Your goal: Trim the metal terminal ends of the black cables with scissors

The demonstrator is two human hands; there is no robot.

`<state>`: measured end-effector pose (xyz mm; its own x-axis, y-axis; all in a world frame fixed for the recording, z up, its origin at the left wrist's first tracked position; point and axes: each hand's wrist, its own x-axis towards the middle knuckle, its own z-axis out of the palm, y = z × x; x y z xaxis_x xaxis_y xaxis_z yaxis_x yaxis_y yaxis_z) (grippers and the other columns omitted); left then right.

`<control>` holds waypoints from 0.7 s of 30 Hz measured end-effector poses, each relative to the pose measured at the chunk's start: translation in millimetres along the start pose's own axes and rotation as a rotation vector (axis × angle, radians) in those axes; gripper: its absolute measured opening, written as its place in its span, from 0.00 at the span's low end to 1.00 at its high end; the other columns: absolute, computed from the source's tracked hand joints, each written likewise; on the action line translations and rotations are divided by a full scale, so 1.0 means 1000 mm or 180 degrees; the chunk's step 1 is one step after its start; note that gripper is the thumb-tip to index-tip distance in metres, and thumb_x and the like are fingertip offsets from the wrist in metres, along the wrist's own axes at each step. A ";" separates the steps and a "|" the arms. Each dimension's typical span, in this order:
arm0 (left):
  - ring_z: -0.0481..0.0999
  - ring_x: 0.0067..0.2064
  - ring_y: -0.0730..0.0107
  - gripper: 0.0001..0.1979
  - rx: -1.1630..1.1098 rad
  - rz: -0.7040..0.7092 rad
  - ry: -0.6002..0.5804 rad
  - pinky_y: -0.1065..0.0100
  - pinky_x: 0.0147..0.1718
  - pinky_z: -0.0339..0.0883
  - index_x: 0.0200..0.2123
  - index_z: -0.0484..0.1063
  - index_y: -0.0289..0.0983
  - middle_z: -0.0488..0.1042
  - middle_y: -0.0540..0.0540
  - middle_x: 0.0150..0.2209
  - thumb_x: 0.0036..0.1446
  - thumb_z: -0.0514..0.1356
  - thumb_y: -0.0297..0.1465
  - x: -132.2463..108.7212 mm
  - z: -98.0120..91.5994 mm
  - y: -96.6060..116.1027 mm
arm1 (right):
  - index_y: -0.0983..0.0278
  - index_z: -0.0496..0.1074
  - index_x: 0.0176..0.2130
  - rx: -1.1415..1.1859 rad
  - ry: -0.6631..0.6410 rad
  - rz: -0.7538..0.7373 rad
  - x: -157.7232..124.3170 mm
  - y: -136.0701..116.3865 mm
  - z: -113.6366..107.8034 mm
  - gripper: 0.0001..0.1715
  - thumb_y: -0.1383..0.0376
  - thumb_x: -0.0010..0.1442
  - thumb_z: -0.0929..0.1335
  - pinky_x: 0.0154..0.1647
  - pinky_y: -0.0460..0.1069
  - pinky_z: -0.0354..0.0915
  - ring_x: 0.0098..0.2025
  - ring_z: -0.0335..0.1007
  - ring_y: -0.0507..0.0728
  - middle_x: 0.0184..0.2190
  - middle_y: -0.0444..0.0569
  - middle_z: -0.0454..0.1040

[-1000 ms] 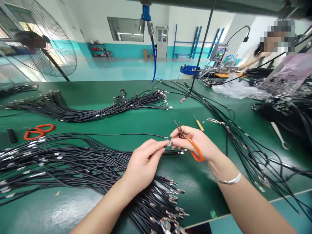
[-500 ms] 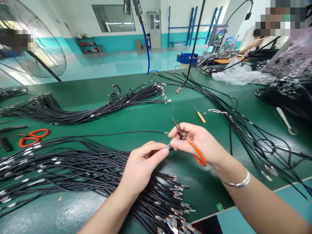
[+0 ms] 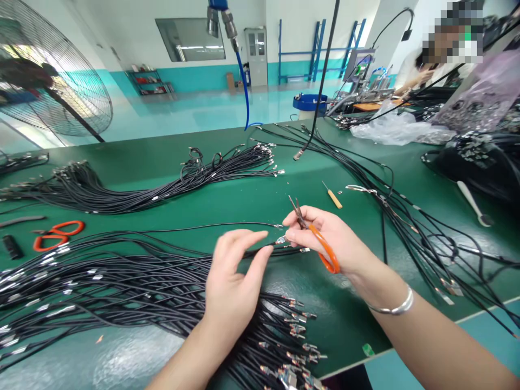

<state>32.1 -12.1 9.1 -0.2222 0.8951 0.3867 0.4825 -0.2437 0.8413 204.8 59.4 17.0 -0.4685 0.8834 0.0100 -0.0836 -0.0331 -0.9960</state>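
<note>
My right hand is closed round small scissors with orange handles, their blades pointing up and slightly apart. Its thumb and fingertips also pinch the metal-tipped end of a black cable. Just left of that end, my left hand has its thumb and index finger spread, with the cable running past them. A second cable end lies close to the right fingertips. Beneath my left hand and forearm spreads a bundle of black cables with stripped metal ends toward the lower right.
Another cable bundle lies farther back on the green table. At left are orange-handled scissors. A wooden-handled awl, more cables and a brush lie to the right. An air hose hangs down; a co-worker sits far right.
My left thumb and index finger have parted from the cable end, and that hand has shifted slightly left. My right hand keeps the scissors and cable tip almost in place.
</note>
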 end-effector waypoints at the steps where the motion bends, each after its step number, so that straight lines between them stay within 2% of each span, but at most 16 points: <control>1: 0.72 0.40 0.64 0.04 0.0087 0.0082 0.0237 0.64 0.44 0.65 0.33 0.78 0.42 0.75 0.48 0.35 0.53 0.64 0.32 -0.002 0.000 0.002 | 0.63 0.70 0.36 -0.0003 0.0184 -0.0079 0.000 0.000 0.001 0.10 0.64 0.53 0.72 0.36 0.47 0.66 0.30 0.68 0.49 0.28 0.41 0.69; 2: 0.73 0.38 0.65 0.02 0.0039 0.0016 0.0270 0.64 0.42 0.66 0.31 0.77 0.42 0.75 0.48 0.33 0.53 0.64 0.32 -0.004 0.000 0.004 | 0.63 0.70 0.36 0.0002 0.0368 -0.0154 0.001 0.001 0.002 0.10 0.64 0.53 0.72 0.36 0.47 0.66 0.30 0.68 0.49 0.28 0.41 0.69; 3: 0.73 0.36 0.66 0.03 -0.0138 -0.0185 0.0112 0.65 0.39 0.67 0.28 0.77 0.42 0.75 0.49 0.31 0.53 0.63 0.33 -0.005 0.002 0.006 | 0.63 0.70 0.36 0.0010 0.0528 -0.0226 0.000 0.001 0.004 0.10 0.64 0.53 0.72 0.37 0.47 0.66 0.31 0.68 0.49 0.29 0.41 0.69; 5: 0.73 0.31 0.67 0.05 -0.0752 -0.0831 -0.0404 0.67 0.33 0.68 0.29 0.79 0.42 0.77 0.49 0.29 0.52 0.64 0.35 -0.009 0.007 0.009 | 0.62 0.69 0.36 0.0046 0.0778 -0.0364 -0.002 0.002 0.011 0.11 0.63 0.53 0.72 0.37 0.47 0.67 0.32 0.69 0.50 0.30 0.42 0.69; 6: 0.73 0.31 0.68 0.06 -0.1114 -0.1177 -0.0530 0.67 0.33 0.69 0.32 0.80 0.42 0.78 0.48 0.31 0.51 0.65 0.36 -0.010 0.010 0.011 | 0.62 0.69 0.36 0.0061 0.0882 -0.0434 -0.004 0.003 0.015 0.11 0.64 0.52 0.72 0.37 0.47 0.67 0.32 0.69 0.50 0.30 0.42 0.69; 7: 0.74 0.33 0.68 0.09 -0.1473 -0.1478 -0.0513 0.67 0.34 0.69 0.36 0.80 0.41 0.79 0.47 0.33 0.50 0.66 0.36 -0.011 0.013 0.011 | 0.62 0.69 0.36 0.0066 0.0984 -0.0508 -0.007 0.005 0.020 0.11 0.64 0.52 0.72 0.37 0.47 0.67 0.32 0.69 0.50 0.30 0.42 0.69; 9: 0.75 0.36 0.68 0.14 -0.2096 -0.1874 -0.0254 0.67 0.36 0.70 0.39 0.79 0.40 0.79 0.45 0.38 0.47 0.68 0.36 -0.013 0.017 0.011 | 0.61 0.69 0.35 0.0065 0.1160 -0.0609 -0.016 0.009 0.032 0.10 0.63 0.53 0.72 0.35 0.47 0.68 0.32 0.69 0.51 0.29 0.43 0.70; 11: 0.75 0.38 0.68 0.12 -0.2540 -0.2034 -0.0121 0.68 0.38 0.69 0.35 0.79 0.37 0.79 0.43 0.38 0.46 0.69 0.34 -0.018 0.019 0.010 | 0.61 0.68 0.34 0.0100 0.1299 -0.0657 -0.027 0.014 0.044 0.09 0.63 0.53 0.71 0.34 0.48 0.69 0.31 0.69 0.52 0.28 0.43 0.70; 13: 0.75 0.37 0.68 0.09 -0.2819 -0.2130 -0.0212 0.68 0.38 0.69 0.30 0.79 0.35 0.79 0.44 0.35 0.44 0.70 0.33 -0.025 0.017 0.010 | 0.61 0.67 0.33 0.0181 0.1429 -0.0691 -0.039 0.019 0.055 0.09 0.63 0.53 0.71 0.32 0.48 0.70 0.30 0.70 0.52 0.27 0.43 0.70; 17: 0.74 0.33 0.73 0.08 -0.3035 -0.2305 -0.0265 0.70 0.37 0.69 0.28 0.79 0.36 0.78 0.47 0.30 0.43 0.71 0.32 -0.045 0.013 0.013 | 0.60 0.66 0.32 0.0230 0.1615 -0.0643 -0.065 0.030 0.074 0.08 0.63 0.53 0.71 0.31 0.47 0.71 0.29 0.70 0.52 0.26 0.43 0.71; 19: 0.73 0.31 0.74 0.07 -0.3053 -0.2338 -0.0256 0.72 0.36 0.68 0.26 0.78 0.37 0.77 0.49 0.28 0.43 0.71 0.32 -0.055 0.011 0.015 | 0.60 0.67 0.33 0.0151 0.1606 -0.0496 -0.077 0.034 0.078 0.07 0.64 0.55 0.70 0.32 0.47 0.71 0.30 0.71 0.52 0.27 0.43 0.72; 21: 0.73 0.31 0.75 0.06 -0.3030 -0.2333 -0.0318 0.73 0.36 0.68 0.26 0.78 0.36 0.77 0.49 0.27 0.44 0.70 0.31 -0.063 0.007 0.015 | 0.61 0.69 0.34 -0.0100 0.1370 -0.0304 -0.089 0.033 0.074 0.05 0.63 0.56 0.70 0.34 0.47 0.70 0.31 0.71 0.52 0.29 0.44 0.73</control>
<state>58.7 -69.6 -5.4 -0.0949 0.9507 -0.2952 -0.5586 0.1946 0.8063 178.9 -55.0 -9.8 -0.0503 0.9962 0.0706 -0.0787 0.0665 -0.9947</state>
